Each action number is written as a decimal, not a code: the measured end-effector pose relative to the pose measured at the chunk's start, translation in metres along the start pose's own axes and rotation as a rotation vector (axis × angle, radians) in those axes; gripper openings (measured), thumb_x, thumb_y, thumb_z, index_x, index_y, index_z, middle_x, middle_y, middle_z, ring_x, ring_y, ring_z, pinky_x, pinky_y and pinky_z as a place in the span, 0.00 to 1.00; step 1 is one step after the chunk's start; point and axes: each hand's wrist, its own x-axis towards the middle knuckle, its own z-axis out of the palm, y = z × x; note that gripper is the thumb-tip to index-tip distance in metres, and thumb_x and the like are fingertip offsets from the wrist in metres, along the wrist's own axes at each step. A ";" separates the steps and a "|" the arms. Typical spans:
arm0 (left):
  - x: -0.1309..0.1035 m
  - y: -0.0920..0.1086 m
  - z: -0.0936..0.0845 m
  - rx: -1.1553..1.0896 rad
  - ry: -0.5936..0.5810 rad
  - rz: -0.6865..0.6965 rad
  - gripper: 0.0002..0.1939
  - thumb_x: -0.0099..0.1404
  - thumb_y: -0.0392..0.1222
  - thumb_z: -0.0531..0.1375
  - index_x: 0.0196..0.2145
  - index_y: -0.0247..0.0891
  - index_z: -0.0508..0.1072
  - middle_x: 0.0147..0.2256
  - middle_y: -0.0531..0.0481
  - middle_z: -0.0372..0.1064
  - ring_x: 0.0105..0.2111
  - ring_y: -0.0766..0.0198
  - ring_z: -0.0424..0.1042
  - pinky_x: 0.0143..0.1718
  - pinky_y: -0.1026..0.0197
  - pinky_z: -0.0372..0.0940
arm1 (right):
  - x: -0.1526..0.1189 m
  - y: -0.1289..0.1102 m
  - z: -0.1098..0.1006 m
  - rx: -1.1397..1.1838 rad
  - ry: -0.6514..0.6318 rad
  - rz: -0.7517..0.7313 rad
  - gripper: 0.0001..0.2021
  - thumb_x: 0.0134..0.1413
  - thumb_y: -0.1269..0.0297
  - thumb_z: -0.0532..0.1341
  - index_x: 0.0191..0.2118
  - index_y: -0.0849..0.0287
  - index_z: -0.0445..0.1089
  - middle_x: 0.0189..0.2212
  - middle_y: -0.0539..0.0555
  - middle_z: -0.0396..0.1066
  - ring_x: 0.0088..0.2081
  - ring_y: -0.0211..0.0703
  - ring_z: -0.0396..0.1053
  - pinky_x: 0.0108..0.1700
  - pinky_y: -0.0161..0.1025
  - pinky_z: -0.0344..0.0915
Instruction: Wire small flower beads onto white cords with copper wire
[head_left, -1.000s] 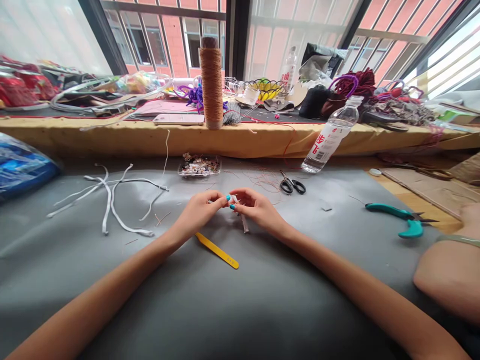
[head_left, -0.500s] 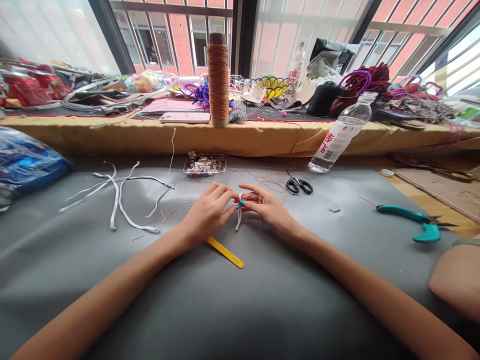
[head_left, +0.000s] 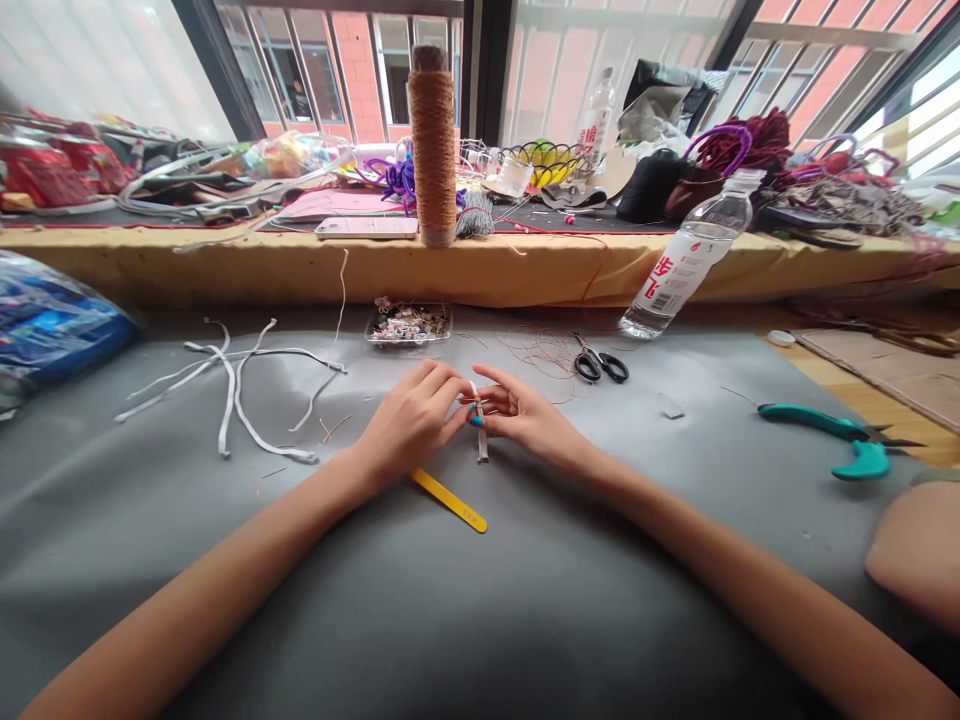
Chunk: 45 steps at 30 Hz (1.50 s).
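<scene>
My left hand (head_left: 421,412) and my right hand (head_left: 525,415) meet above the middle of the grey mat. Both are closed, pinching a short white cord (head_left: 482,444) between the fingertips. The cord stands roughly upright, its top end just above the fingers and its lower end hanging below them. A thin orange-brown thread crosses it at the fingertips; how it is wound cannot be made out. Under my left wrist lies a yellow strip (head_left: 456,502). Loose orange thread (head_left: 541,350) lies in loops beyond my right hand.
Black-handled scissors (head_left: 600,366) and a tilted water bottle (head_left: 686,255) are at back right, teal pliers (head_left: 814,420) farther right. White cords (head_left: 232,390) lie left. A bead tray (head_left: 409,325) sits behind my hands. On the ledge stands a brown thread spool (head_left: 432,150).
The white cord has turned between my fingers; its lower end now points straight down and its upper end shows more. My fingertips have shifted slightly. The view has moved a little.
</scene>
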 end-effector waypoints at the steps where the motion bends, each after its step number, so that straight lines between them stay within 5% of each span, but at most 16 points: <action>1: 0.000 0.000 0.000 0.004 -0.003 0.007 0.07 0.62 0.37 0.51 0.36 0.34 0.67 0.35 0.45 0.67 0.38 0.59 0.62 0.41 0.56 0.62 | 0.000 0.001 0.001 -0.014 0.012 -0.020 0.31 0.44 0.74 0.59 0.56 0.59 0.51 0.42 0.56 0.68 0.40 0.39 0.68 0.41 0.38 0.67; 13: 0.000 0.002 0.000 0.082 -0.007 0.050 0.07 0.62 0.37 0.51 0.34 0.34 0.67 0.34 0.45 0.67 0.36 0.60 0.62 0.39 0.58 0.62 | -0.010 -0.008 0.006 -0.417 0.005 -0.142 0.28 0.48 0.75 0.54 0.57 0.61 0.50 0.44 0.57 0.69 0.41 0.41 0.69 0.45 0.44 0.65; 20: 0.000 0.001 0.000 0.059 0.078 -0.004 0.06 0.61 0.36 0.52 0.32 0.34 0.67 0.32 0.46 0.67 0.35 0.61 0.63 0.37 0.60 0.62 | -0.006 -0.009 0.005 -0.143 0.055 -0.013 0.30 0.46 0.71 0.58 0.57 0.60 0.48 0.46 0.59 0.66 0.37 0.37 0.69 0.39 0.38 0.66; 24: 0.000 -0.001 0.000 0.060 0.128 -0.009 0.05 0.61 0.36 0.52 0.32 0.34 0.67 0.32 0.47 0.67 0.35 0.62 0.64 0.37 0.61 0.63 | -0.002 -0.010 0.001 -0.007 0.033 0.168 0.17 0.47 0.68 0.58 0.45 0.65 0.63 0.33 0.56 0.70 0.31 0.35 0.69 0.34 0.34 0.64; 28: 0.000 -0.001 0.001 0.101 0.152 -0.019 0.06 0.60 0.37 0.53 0.33 0.33 0.68 0.32 0.47 0.68 0.36 0.61 0.64 0.37 0.60 0.63 | 0.000 -0.009 -0.001 -0.032 0.024 0.167 0.08 0.45 0.65 0.60 0.31 0.65 0.68 0.22 0.50 0.68 0.24 0.32 0.64 0.29 0.32 0.60; 45: -0.001 0.000 0.001 0.124 0.078 0.028 0.06 0.61 0.36 0.52 0.33 0.33 0.68 0.32 0.48 0.68 0.35 0.61 0.63 0.38 0.59 0.63 | -0.007 -0.006 0.004 -0.315 0.102 -0.017 0.06 0.46 0.65 0.58 0.26 0.62 0.65 0.18 0.46 0.62 0.20 0.31 0.57 0.24 0.31 0.54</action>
